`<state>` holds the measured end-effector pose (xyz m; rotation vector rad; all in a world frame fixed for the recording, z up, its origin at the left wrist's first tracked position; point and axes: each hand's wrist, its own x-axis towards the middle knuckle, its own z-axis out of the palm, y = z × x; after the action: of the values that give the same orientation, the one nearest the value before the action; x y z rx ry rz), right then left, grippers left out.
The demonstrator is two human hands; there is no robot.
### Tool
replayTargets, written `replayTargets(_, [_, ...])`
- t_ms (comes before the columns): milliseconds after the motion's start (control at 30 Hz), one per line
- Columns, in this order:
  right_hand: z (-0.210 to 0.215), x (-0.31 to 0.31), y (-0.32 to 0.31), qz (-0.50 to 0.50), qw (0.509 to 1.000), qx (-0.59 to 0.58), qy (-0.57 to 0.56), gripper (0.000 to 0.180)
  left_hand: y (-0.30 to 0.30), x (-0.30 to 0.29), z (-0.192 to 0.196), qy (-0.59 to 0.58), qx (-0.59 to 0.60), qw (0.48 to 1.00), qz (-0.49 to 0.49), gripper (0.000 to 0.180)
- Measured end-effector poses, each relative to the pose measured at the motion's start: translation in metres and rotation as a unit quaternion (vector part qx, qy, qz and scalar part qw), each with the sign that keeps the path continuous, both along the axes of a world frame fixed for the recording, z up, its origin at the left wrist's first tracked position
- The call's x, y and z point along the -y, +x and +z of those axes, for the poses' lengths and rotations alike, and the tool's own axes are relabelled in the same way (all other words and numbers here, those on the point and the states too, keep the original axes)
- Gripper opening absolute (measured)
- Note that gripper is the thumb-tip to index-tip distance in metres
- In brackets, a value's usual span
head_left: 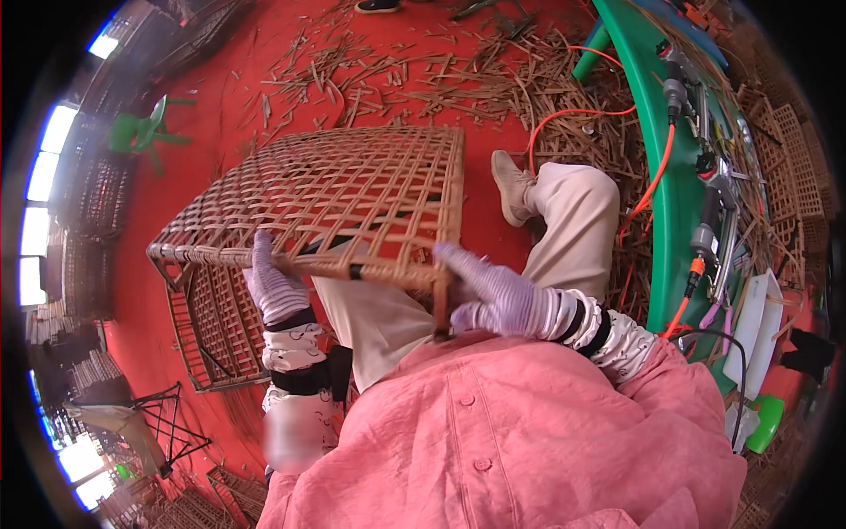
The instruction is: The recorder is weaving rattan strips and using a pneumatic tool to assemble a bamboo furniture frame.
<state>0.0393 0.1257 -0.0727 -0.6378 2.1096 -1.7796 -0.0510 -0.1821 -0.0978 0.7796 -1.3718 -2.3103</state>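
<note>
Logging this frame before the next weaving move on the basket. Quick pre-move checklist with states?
1. Left hand grips the near rim of the basket: ok.
2. Right hand holds the basket's near corner: ok.
3. Basket propped on the lap, open lattice facing up: ok.
4. Both hands gloved: ok.
5. Floor underfoot free of scraps: not ok, cane offcuts litter it.
6. Orange hose away from the leg: cannot tell.

Woven basket frame (335, 198) resting across the person's lap, cane strips (458, 75) scattered on the floor (203, 132) beyond it, tabletop (679, 203) with tools (709, 220) to the right
</note>
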Motion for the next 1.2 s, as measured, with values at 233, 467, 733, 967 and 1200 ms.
replayTargets(233, [-0.077,-0.006,-0.08,-0.08,0.934,-0.245,0.246,0.049,0.034,0.042,-0.014,-0.032,0.048,0.995,-0.084,0.026])
replayTargets(467, [-0.101,0.025,-0.122,0.101,0.907,-0.255,0.319,0.041,0.016,0.061,0.004,-0.072,0.105,0.987,-0.094,0.015])
replayTargets(733, [-0.069,0.077,-0.094,0.16,0.886,-0.271,0.341,0.036,0.009,0.133,0.016,-0.179,0.15,0.968,-0.088,0.018])
replayTargets(967, [-0.017,0.108,-0.041,0.168,0.897,-0.314,0.262,0.032,0.038,0.173,0.066,-0.115,0.156,0.96,-0.203,0.02])
replayTargets(1200, [0.018,0.133,-0.014,0.219,0.882,-0.271,0.317,0.037,0.048,0.18,0.061,-0.084,0.165,0.962,-0.199,0.021])
